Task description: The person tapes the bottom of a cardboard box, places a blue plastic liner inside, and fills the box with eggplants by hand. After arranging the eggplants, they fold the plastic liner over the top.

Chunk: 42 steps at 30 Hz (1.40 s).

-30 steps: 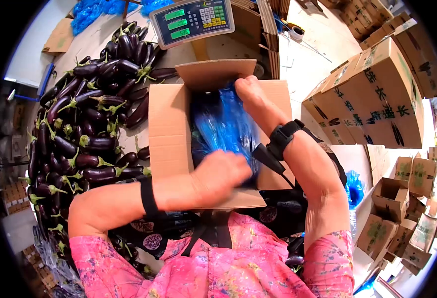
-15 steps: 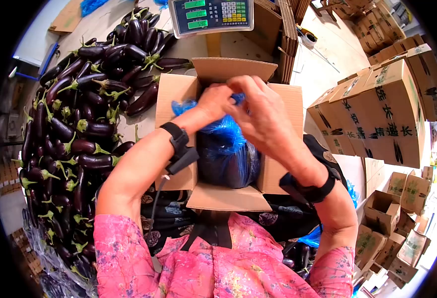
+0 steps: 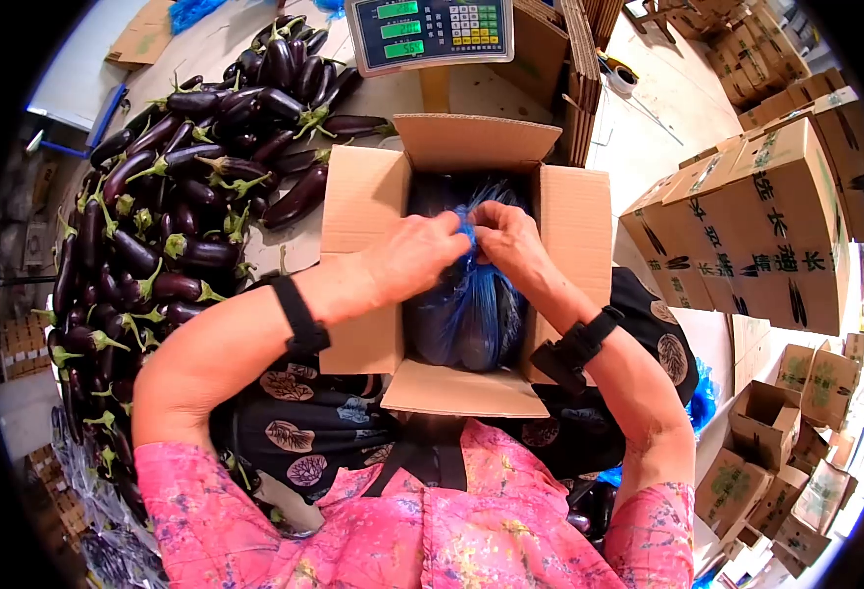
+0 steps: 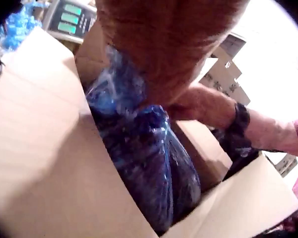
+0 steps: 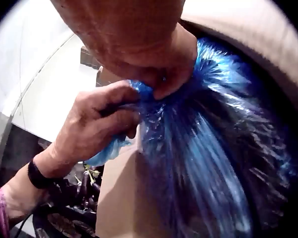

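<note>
A blue plastic bag (image 3: 481, 309) of dark eggplants fills the open cardboard box (image 3: 361, 196) in front of me. Its neck is gathered and twisted between both hands, above the bulging contents. My left hand (image 3: 414, 253) pinches the gathered plastic from the left. From the other side my right hand (image 3: 512, 236) pinches the same neck, fingertips close to the left ones. In the right wrist view the left hand (image 5: 97, 119) holds one side of the bunched film, and pleats run down the bag (image 5: 198, 163). A loose end of plastic (image 4: 120, 82) sticks up in the left wrist view.
A heap of eggplants (image 3: 191, 250) lies to the left of the box. A scale display (image 3: 430, 34) stands behind it, beside flattened cardboard (image 3: 581, 79). Packed, printed boxes (image 3: 746, 236) are stacked at right, with open boxes (image 3: 765, 417) below them.
A second ago the left hand swept over the bag while the right held its top. Both hands then met at the neck, and now they pinch it lower, nearer the box's middle.
</note>
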Each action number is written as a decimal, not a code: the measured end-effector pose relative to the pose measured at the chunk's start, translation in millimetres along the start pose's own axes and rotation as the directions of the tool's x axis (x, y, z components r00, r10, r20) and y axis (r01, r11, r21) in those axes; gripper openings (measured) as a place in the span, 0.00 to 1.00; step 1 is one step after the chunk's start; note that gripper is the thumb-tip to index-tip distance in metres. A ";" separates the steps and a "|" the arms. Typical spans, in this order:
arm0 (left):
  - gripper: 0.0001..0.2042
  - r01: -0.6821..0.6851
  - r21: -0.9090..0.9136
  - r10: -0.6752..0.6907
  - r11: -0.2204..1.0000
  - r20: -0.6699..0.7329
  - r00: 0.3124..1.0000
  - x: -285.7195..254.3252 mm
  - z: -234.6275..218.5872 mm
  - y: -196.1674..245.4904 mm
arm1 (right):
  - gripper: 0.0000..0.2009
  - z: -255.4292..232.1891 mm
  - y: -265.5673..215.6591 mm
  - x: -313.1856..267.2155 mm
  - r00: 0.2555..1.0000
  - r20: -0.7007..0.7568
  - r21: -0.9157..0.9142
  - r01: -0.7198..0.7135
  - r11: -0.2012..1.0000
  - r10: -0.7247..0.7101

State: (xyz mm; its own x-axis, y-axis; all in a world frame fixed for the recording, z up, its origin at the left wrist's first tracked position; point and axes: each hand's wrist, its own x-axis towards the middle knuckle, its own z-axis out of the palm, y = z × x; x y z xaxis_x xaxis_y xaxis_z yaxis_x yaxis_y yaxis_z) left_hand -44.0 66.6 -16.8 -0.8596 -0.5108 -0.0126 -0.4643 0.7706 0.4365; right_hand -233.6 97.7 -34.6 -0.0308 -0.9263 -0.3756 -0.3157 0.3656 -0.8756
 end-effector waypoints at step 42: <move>0.22 -0.026 0.127 0.035 0.992 -0.074 0.997 14.3 -34.6 -28.7 | 0.32 32.1 28.1 4.1 0.916 0.043 -0.722 0.304 0.621 -0.399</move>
State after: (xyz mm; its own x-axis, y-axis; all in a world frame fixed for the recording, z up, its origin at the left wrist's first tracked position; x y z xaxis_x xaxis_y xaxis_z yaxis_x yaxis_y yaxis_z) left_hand -35.6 24.0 1.6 -0.8574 -0.5100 0.0694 -0.4653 0.8257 0.3190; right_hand -212.1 107.1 -70.5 0.1387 -0.9903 -0.0083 -0.8903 -0.1210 -0.4389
